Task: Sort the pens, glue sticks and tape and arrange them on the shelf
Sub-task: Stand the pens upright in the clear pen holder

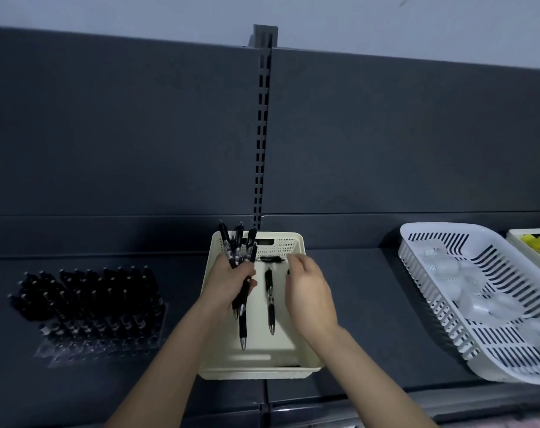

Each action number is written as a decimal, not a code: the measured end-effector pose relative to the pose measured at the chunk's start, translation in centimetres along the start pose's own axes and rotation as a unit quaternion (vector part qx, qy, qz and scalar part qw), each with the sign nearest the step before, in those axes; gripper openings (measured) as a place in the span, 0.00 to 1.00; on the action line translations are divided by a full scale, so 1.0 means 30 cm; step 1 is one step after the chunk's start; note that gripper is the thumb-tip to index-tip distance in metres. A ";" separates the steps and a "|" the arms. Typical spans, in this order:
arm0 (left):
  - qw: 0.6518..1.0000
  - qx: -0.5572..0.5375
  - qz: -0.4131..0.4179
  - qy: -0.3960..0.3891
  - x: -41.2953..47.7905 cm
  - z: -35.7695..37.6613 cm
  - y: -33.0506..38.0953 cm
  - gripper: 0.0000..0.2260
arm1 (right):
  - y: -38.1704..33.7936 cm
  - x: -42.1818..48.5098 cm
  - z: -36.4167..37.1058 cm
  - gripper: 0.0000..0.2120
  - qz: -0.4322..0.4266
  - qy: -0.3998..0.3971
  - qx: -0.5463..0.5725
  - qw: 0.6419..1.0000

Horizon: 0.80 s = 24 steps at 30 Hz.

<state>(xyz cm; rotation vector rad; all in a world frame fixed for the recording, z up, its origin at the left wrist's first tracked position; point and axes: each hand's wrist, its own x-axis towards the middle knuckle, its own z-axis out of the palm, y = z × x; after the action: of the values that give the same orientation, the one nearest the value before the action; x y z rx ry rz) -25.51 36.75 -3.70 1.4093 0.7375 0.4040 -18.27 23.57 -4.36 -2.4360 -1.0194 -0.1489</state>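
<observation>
While left hand [228, 282] grips stiff, light pens [238, 242], relaxed right hand [309, 291] hovers beside loose pen [269, 299], likely best pinched mid-barrel.

Pens [231, 251] I've got bunched: all black w/ silver tips. Tray [256, 372] is plain cream, back wall finely dotted. Basket [441, 310] on the rt is white w/ a slotted stripe pattern; tape rolls [444, 267] clear-whitish. Shelf [364, 298] dk grey. Far-rt items [537, 247] yellow.
</observation>
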 end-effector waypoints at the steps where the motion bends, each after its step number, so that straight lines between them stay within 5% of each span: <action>1: 1.000 -0.007 0.002 0.003 -0.003 -0.009 0.003 0.02 | -0.018 0.019 0.007 0.18 -0.008 -0.026 0.001 1.000; 8: 0.999 -0.051 0.008 0.015 -0.053 -0.063 0.037 0.09 | -0.069 0.100 0.098 0.14 0.115 -0.245 -0.057 0.961; 14: 0.996 -0.077 0.004 0.036 -0.065 -0.082 0.045 0.10 | -0.078 0.135 0.188 0.25 0.144 -0.254 -0.158 0.943; 24: 0.995 -0.089 -0.005 0.039 -0.063 -0.104 0.042 0.07 | -0.104 0.181 0.215 0.13 0.110 -0.222 -0.017 0.969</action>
<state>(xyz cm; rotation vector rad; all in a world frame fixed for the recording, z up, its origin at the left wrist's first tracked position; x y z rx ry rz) -28.76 37.99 -2.04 1.2270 0.7523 0.5079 -17.12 32.01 -7.23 -2.6549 -0.9139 0.4776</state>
